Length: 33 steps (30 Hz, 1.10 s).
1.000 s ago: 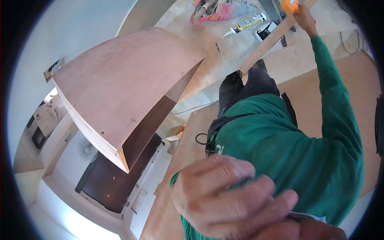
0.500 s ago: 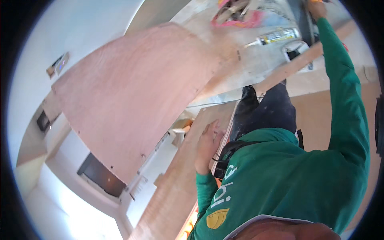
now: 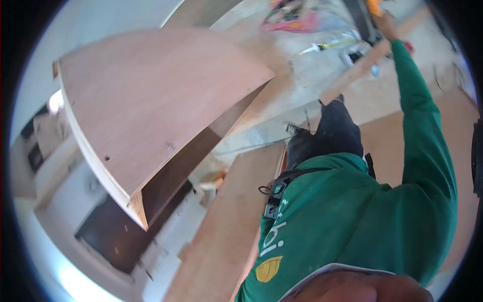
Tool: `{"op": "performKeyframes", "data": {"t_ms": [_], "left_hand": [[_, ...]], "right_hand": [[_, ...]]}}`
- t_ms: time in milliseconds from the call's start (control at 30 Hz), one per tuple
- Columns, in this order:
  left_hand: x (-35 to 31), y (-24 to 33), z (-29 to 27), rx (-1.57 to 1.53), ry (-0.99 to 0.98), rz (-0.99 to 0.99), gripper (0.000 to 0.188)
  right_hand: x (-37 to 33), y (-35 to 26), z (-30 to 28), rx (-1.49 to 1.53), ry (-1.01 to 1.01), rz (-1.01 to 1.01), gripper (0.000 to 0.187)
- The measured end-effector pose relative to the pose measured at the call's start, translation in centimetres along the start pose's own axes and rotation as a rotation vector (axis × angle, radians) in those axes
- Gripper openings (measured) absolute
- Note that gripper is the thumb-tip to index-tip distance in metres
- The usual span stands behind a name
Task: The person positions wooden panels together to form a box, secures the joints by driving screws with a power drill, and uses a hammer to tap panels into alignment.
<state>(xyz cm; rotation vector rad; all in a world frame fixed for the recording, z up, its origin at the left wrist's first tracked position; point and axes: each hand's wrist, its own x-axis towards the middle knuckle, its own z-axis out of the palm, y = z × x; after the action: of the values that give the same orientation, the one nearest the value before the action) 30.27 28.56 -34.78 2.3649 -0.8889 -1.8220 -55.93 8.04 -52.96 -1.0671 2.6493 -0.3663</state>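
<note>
Gripping one orange tool, the right hand reaches over one wooden strip.

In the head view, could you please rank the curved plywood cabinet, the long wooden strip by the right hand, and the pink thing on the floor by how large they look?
1. Curved plywood cabinet, by far the largest, though it is nearest the camera.
2. Long wooden strip.
3. Pink thing, smallest, blurred and farthest away.

The right hand is at the strip's far end.

Green long-sleeved sweatshirt with white lettering and a yellow badge, dark trousers, dark shoe.
</note>
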Motion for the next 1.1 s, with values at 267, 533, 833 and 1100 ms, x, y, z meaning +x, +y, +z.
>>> {"op": "performKeyframes", "data": {"t_ms": [267, 533, 833, 1100], "left_hand": [[4.1, -0.5, -0.4, 0.045, -0.116, 0.054, 0.042], [0.5, 8.5, 7.6, -0.019, 0.101, 0.087, 0.045], [-4.0, 26.1, 17.4, 0.542, -0.066, 0.31, 0.053], [-5.7, 39.7, 29.4, -0.103, -0.37, 0.694, 0.06]], "right_hand": [[-4.5, -4.2, -7.1, 0.241, 0.199, 0.112, 0.056], [4.2, 0.5, 0.2, 0.238, 0.146, 0.049, 0.046], [4.1, 2.2, -3.3, 0.515, 0.189, -0.138, 0.043], [-15.2, -4.5, -20.3, 1.431, -0.121, 0.005, 0.036]]}}
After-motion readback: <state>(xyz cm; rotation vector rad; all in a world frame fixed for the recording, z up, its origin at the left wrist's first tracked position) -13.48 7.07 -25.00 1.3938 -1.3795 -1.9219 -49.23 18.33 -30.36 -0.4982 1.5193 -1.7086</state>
